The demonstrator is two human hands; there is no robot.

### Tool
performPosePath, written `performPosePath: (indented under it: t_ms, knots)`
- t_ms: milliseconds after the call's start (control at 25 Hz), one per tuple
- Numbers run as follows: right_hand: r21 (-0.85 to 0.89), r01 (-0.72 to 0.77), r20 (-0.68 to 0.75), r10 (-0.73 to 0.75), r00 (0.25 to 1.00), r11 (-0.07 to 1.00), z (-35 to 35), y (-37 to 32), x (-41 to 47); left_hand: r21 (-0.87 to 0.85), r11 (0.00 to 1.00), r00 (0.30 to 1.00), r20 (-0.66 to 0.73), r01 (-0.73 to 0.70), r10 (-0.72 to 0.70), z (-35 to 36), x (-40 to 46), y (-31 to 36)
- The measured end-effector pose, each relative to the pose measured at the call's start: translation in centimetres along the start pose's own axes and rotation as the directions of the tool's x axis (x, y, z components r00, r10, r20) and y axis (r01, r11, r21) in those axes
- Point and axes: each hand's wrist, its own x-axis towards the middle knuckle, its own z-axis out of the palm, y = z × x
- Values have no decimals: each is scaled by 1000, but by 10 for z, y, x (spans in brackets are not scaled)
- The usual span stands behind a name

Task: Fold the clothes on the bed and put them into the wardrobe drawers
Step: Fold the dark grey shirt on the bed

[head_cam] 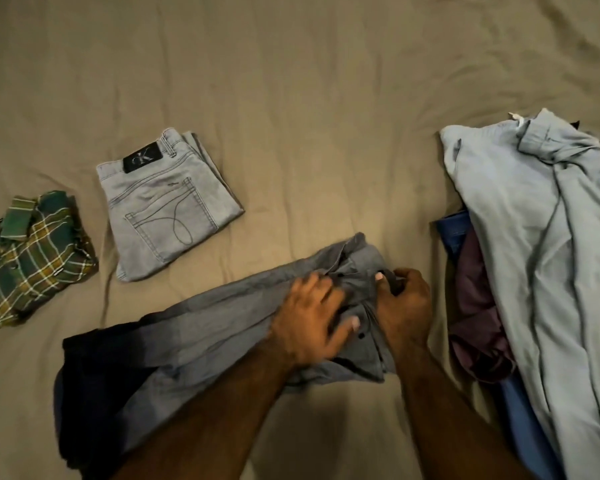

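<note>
On the bed (pixel 291 98), near its front edge, lies the grey shirt (pixel 201 323), its buttoned front pinched by the right hand (pixel 404 301) while the left hand (pixel 310 318) presses it with fingers spread.

One readable mark only: letters "cK", pale on a black patch (pixel 142 157), sewn at the waistband of the folded grey jeans (pixel 168 202) lying on the bed sheet (pixel 291 81). Small dark stitched mark above the back pocket (pixel 165 220) of the same jeans, too small to read. White tag (pixel 516 116) on the pale blue garment (pixel 534 237) at right: nothing legible.
</note>
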Motion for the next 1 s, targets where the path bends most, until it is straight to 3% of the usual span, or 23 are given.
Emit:
performPosePath:
  t_ms: [80,160,240,360,440,480,560,640,680,760,840,880,1000]
  knots:
    - [-39,-4,23,5,1000,999,-11,9,-2,-15,980,938,286,-199,195,4,-25,6]
    - [-95,-57,43,61,997,994,-17,14,-6,81,938,842,472,-336,261,14,-35,11]
    - [-137,-75,36,81,996,988,-21,11,-12,183,956,841,531,-229,99,19,-24,18]
    - [-187,-75,73,90,993,979,-26,9,-22,175,981,825,539,88,-170,29,-7,26]
    - [-215,-88,140,120,983,973,-32,8,-28,129,964,865,427,231,-264,27,-10,32]
    - [-216,-88,171,127,977,972,-35,7,-27,63,971,921,309,230,-238,28,-17,36]
    - [-184,-108,218,148,965,977,-41,8,-18,-70,993,958,279,91,-68,25,-30,45]
    - [-158,-181,284,221,933,971,-44,11,-6,-86,988,879,453,-126,151,19,-37,48]
    - [-142,-214,313,249,916,966,-44,13,0,-52,984,849,499,-172,175,17,-35,49]
    - [-110,-258,331,281,901,960,-31,13,4,-44,993,867,493,113,-77,13,-24,45]
    - [-92,-267,340,282,897,959,-16,9,2,-75,876,806,435,477,-402,12,-15,38]
    - [-108,-249,349,271,897,962,-12,6,-1,-58,826,776,385,560,-499,14,-12,38]
    - [-50,-255,360,255,897,966,-10,5,-7,106,766,702,336,634,-627,16,-7,47]
